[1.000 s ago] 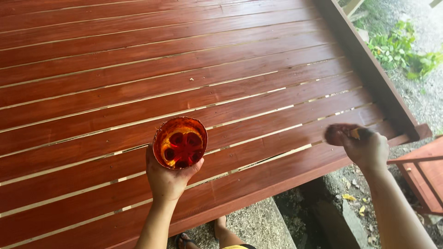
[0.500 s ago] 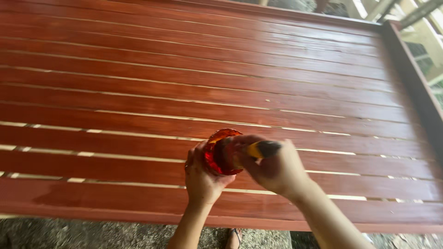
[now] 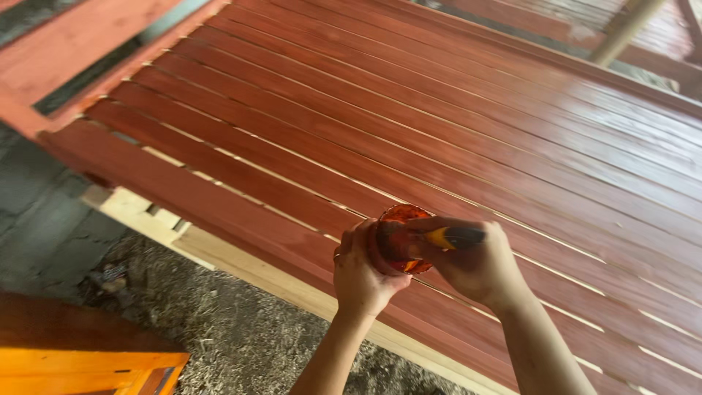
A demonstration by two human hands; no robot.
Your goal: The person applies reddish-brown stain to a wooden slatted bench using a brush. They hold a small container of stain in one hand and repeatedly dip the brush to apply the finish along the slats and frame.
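Small red-stained clear cup (image 3: 398, 238) tilted, mouth sideways, above slats; brush (image 3: 450, 237), yellow-black handle, tip inside cup.

The right hand (image 3: 479, 267) is hiding most of the brush (image 3: 455, 237); its bristles are sitting unseen at nine o'clock inside the cup (image 3: 398, 238).

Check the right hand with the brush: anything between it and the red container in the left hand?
Nothing visible. The right hand holds the brush right at the red container, which the left hand grips from the side. Both hang over the red slatted wooden platform; the brush tip itself is hidden.
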